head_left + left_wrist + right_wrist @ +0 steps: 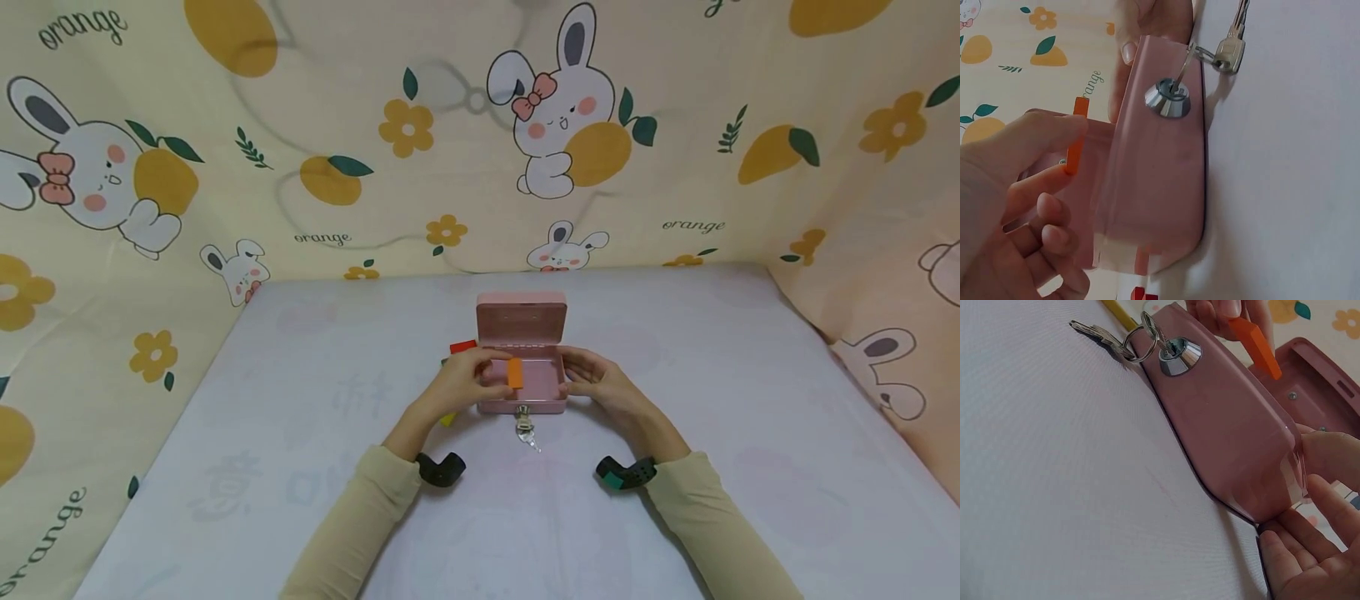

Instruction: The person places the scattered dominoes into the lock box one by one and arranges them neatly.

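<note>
A pink metal cash box (542,407) stands on the table with its lid (522,323) raised at the back. My left hand (467,380) pinches a flat orange block (1076,137) between thumb and finger, upright above the box's open inside. In the left wrist view its other fingers are loosely curled. My right hand (609,385) grips the box's right side, its fingers against the end wall and its thumb near the rim. A key sits in the silver lock (1180,357) on the front wall, and a ring with another key (527,435) hangs from it.
Left of the box, partly behind my left hand, lie a red block (462,346) and a yellow block (447,419). A white cloth (300,533) covers the table. Behind it hangs a patterned curtain (420,200) with rabbits and oranges.
</note>
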Available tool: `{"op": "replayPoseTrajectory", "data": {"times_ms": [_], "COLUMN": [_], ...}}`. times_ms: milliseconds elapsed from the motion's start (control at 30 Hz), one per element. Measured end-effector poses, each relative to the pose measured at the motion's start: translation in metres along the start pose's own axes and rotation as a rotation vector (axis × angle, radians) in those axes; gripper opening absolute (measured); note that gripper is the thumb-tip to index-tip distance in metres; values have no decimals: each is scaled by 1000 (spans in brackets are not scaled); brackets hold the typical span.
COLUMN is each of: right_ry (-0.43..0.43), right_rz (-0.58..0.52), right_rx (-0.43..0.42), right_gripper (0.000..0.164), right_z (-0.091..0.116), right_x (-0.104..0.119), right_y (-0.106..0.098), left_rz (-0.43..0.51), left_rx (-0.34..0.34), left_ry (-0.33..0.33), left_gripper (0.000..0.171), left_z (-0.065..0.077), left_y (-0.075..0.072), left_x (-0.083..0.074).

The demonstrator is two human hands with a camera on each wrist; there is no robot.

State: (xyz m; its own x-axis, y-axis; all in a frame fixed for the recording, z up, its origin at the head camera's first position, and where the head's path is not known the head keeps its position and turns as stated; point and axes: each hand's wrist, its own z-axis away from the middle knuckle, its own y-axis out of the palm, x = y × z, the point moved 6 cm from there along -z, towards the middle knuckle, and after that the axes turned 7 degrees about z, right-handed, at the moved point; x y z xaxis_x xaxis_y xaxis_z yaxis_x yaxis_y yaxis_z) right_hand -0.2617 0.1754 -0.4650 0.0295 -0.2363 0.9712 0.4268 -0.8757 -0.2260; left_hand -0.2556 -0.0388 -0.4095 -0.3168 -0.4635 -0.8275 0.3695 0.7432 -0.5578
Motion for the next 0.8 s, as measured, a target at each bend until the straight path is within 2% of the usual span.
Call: {"op": "replayPoseTrajectory", "data": {"times_ms": [333, 533, 800], "right_ry": [14, 23, 31], "right_rz": [32, 54, 42], "right_rx": [-8, -16, -16], "right_gripper": [68, 67, 65], "right_z": [1, 1, 1], "right_x": [0, 0, 0], "right_y": [0, -1, -1], "left_rz": [-8, -14, -45], "left_rx": [-2, 27, 48], "left_ry": [43, 25, 36], "left_gripper": [45, 46, 46], "left_z": [-6, -12, -18], "left_y": [8, 15, 22], "left_x": [-6, -6, -8]}}
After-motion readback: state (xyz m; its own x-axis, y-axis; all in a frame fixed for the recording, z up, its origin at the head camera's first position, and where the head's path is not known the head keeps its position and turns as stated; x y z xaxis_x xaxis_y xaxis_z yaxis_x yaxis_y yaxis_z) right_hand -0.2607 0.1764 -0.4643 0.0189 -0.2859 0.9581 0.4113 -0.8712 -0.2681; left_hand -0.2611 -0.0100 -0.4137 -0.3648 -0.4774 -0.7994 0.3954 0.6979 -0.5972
